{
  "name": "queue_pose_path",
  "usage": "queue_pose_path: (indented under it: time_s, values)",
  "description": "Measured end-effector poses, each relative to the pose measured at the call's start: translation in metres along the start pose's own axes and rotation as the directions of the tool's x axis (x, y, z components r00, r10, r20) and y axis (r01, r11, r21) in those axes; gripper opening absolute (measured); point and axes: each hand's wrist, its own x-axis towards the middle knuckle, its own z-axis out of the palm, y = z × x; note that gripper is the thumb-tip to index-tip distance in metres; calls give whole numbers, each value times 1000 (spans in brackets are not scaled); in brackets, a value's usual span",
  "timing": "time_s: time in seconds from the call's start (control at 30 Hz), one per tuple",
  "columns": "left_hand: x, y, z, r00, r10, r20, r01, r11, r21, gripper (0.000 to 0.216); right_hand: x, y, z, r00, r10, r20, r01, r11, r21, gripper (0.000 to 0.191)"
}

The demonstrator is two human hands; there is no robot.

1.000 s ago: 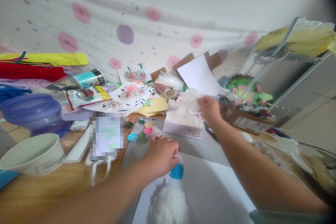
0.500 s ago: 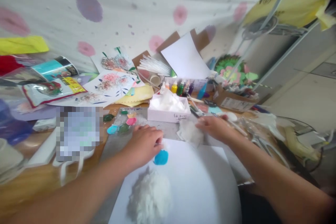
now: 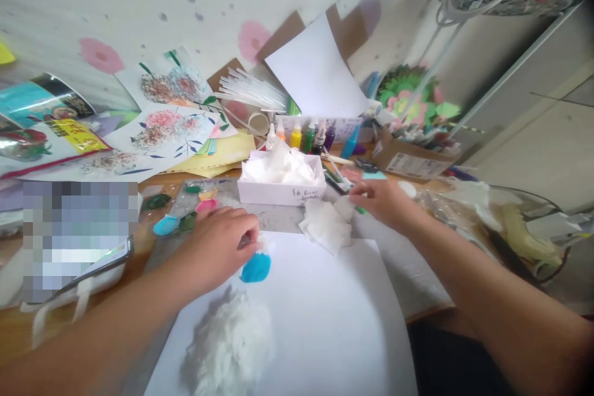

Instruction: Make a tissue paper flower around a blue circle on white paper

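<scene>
1. Presently, from where I stand, the white sheets (image 3: 322, 228) lie loosely fanned, in front of the white box (image 3: 281, 192), overlapping the far edge of the white paper (image 3: 334, 315).
2. Right hand (image 3: 374, 198): thumb and fingers nearly together at the sheets' right-hand edge. Whether they pinch a sheet, I cannot tell.
3. Left hand (image 3: 227, 235): fingers loosely curled, just above the blue piece (image 3: 256, 267). A pale wisp (image 3: 262, 241) shows at the fingertips; how firmly it is gripped is not visible.
4. Handling: sheets appear light, limp and easily torn. Recommended hold: one free corner, light pinch. Expect the fluffy white pile (image 3: 236, 340) to be soft and readily pulled apart; lift it from beneath.
5. Markings: handwriting on the box front, not legible to me. The packet (image 3: 60, 142) has characters on its yellow corner, and the cardboard carton (image 3: 408, 161) bears a printed label; both unreadable from here. No brand can be confirmed.
</scene>
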Motion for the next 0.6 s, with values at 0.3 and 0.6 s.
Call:
queue_pose_path:
  time_s: [0.3, 0.6]
  values:
    - [-1, 0, -4, 990, 28, -136, -44, 993, -114, 12, -16, -33, -8, 999, -26, 35, 12, 940, 340, 16]
    - [-11, 6, -12, 995, 90, 35, -38, 694, -719, 30, -35, -106, 43, 860, -338, 381, 1, 749, 663, 14]
